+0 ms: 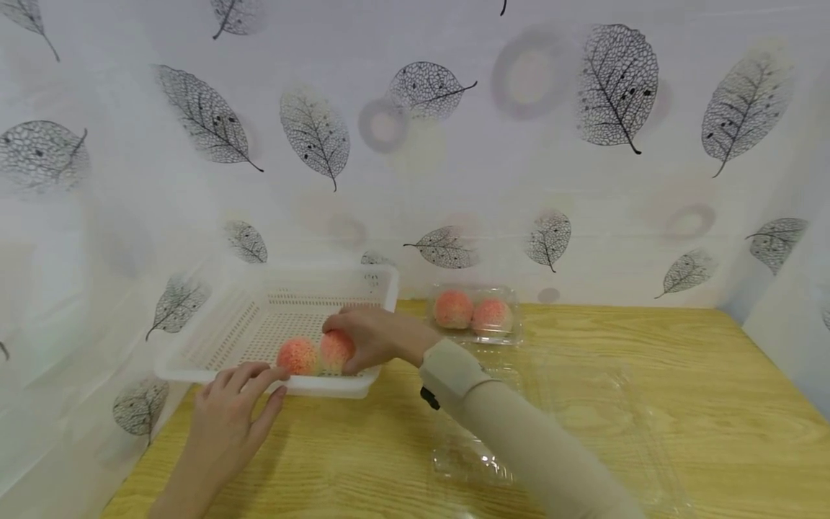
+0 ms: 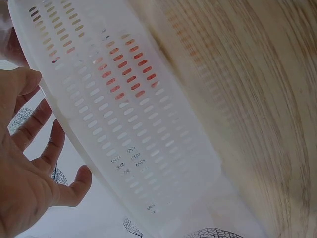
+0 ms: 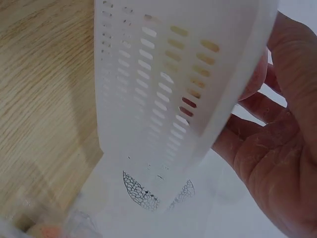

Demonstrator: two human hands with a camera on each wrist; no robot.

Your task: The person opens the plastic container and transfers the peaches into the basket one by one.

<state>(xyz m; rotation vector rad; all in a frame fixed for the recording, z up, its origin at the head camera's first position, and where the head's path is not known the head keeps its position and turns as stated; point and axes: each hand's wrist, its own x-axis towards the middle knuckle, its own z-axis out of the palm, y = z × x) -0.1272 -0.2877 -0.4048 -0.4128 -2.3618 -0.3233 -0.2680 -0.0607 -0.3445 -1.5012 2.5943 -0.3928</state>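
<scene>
A white perforated plastic basket [image 1: 337,389] stands at the left of the table. In it, near the front wall, lies a pink-and-yellow peach [image 1: 298,356]. Just right of that one, my right hand [image 1: 376,336] grips a second peach [image 1: 336,349] between thumb and fingers, inside the basket's front right corner. My left hand [image 1: 230,407] is at the front rim, its fingers loosely spread and the fingertips close to the first peach. In the left wrist view, reddish peach colour shows through the slots of the basket wall [image 2: 119,114].
A clear plastic box [image 1: 512,335] holding two peaches [image 1: 453,310] sits at the back of the wooden table [image 1: 713,375]. More clear plastic packaging [image 1: 467,461] lies in front of it, partly behind my right forearm. A leaf-patterned white curtain [image 1: 506,180] hangs behind and at both sides.
</scene>
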